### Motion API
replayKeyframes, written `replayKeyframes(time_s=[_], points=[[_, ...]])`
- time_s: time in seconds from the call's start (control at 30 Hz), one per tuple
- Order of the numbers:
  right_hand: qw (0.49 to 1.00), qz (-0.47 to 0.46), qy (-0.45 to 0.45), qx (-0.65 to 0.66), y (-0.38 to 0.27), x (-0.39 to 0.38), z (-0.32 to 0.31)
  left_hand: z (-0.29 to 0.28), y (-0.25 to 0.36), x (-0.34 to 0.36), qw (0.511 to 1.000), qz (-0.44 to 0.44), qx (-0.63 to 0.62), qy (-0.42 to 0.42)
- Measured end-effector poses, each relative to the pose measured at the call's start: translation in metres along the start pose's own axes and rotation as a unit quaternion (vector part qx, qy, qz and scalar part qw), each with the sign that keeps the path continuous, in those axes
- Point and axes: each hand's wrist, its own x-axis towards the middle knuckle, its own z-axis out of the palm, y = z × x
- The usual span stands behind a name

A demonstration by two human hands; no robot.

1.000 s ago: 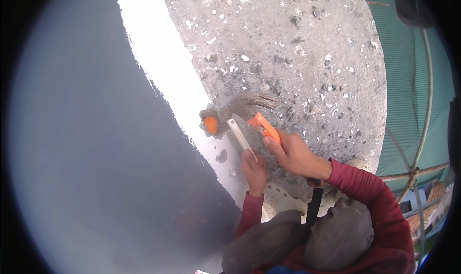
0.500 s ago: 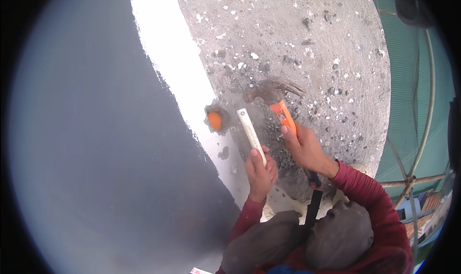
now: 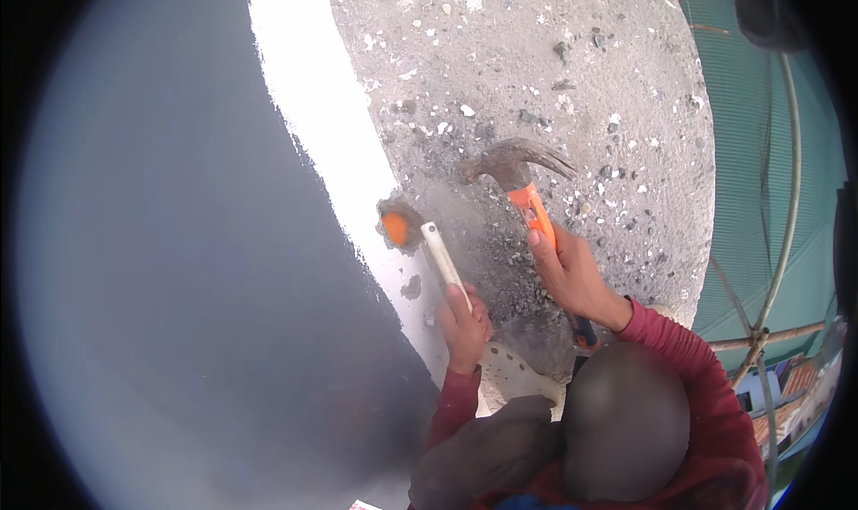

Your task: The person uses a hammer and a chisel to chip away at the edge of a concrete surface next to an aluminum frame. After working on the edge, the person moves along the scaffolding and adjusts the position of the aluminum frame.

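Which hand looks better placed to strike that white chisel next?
Probably the right hand: it grips the orange-handled hammer, head raised just beyond the chisel. The left hand is busy holding the chisel against the wall's white edge.

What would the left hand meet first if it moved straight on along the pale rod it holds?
Probably the orange plug in the broken patch of the white wall edge. The left hand points the pale rod there; depth is unclear.
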Motion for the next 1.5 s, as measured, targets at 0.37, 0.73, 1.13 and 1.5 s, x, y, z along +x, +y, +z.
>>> replayKeyframes(time_s=[0.37,0.73,1.13,1.5], points=[[0.999,-0.030,-0.011,-0.009,-0.007,-0.007,-0.002,-0.002,-0.001,0.016,0.999,0.047,-0.021,-0.005],[0.891,-0.263,0.121,-0.351,-0.029,0.014,-0.016,-0.053,-0.105,-0.028,0.977,0.112,0.179,-0.010],[0.665,-0.516,-0.185,-0.507,-0.030,0.121,0.103,-0.070,-0.114,-0.056,0.970,0.144,0.198,0.000],[0.555,-0.519,-0.189,-0.622,-0.043,0.137,0.116,-0.079,-0.114,-0.068,0.960,0.165,0.227,-0.014]])
